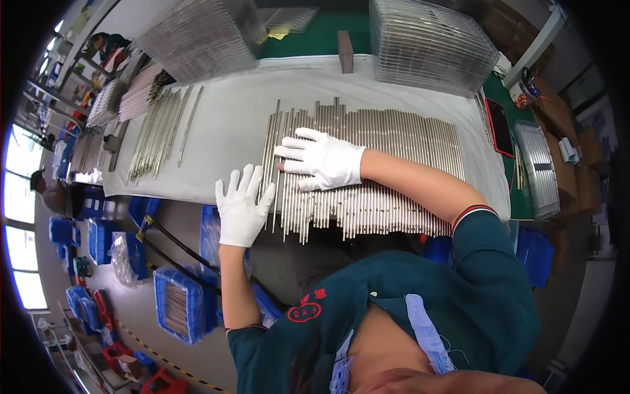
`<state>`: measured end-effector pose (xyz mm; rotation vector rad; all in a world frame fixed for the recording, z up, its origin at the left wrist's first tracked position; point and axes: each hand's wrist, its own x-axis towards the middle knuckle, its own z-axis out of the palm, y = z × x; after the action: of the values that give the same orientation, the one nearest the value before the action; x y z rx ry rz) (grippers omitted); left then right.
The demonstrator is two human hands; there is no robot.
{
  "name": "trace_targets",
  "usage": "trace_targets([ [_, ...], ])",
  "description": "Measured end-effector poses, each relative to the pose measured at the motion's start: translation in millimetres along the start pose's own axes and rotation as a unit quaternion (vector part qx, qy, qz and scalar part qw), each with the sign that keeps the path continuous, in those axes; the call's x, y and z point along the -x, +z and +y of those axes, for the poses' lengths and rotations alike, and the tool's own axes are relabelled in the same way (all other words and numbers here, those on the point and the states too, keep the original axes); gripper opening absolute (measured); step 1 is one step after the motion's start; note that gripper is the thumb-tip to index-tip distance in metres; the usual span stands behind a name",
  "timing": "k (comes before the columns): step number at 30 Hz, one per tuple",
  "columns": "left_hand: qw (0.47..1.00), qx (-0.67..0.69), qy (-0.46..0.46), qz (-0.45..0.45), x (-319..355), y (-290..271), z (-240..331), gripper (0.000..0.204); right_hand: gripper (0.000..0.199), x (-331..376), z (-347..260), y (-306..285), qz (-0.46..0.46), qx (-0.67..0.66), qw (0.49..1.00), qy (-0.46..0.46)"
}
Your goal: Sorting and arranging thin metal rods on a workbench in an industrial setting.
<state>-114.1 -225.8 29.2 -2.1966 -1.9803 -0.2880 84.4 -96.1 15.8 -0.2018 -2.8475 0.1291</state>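
A wide row of thin silvery metal rods (407, 144) lies side by side on a white cloth (216, 141) in front of me. My right hand (325, 159), in a white glove, rests flat across the left part of the row with its fingers spread. At the row's left end, by the table's front edge, is my left hand (243, 203), gloved too, its fingers stretched out and apart. A few rods there lie slightly separate from the others. The rods' near ends stick out unevenly past the table edge. Neither hand is closed round a rod.
More loose rods (156, 134) lie to the left on the cloth. Stacks of clear plastic trays (433, 46) stand at the back, with a small brown block (345, 51) between them. A red-edged phone (499, 127) lies at right. Blue crates (186, 305) stand on the floor.
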Motion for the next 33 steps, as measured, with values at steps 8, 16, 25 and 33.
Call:
trace_targets([
  [8, 0.999, 0.023, 0.039, 0.000, -3, 6, 7, 0.045, 0.056, -7, -2, 6, 0.025, 0.002, 1.000, 0.005],
  [16, 0.980, 0.143, 0.137, -0.035, 18, -27, 37, 0.065, 0.058, 39, 0, -18, -0.003, -0.107, 0.992, 0.067],
  [25, 0.965, 0.175, 0.195, -0.028, 8, -14, 29, 0.077, 0.061, -58, 125, 0, 0.115, -0.633, 0.716, 0.273],
  [33, 0.953, 0.210, 0.218, -0.024, 0, -10, 26, 0.069, 0.058, -65, 126, 11, 0.030, -0.772, 0.620, 0.133],
])
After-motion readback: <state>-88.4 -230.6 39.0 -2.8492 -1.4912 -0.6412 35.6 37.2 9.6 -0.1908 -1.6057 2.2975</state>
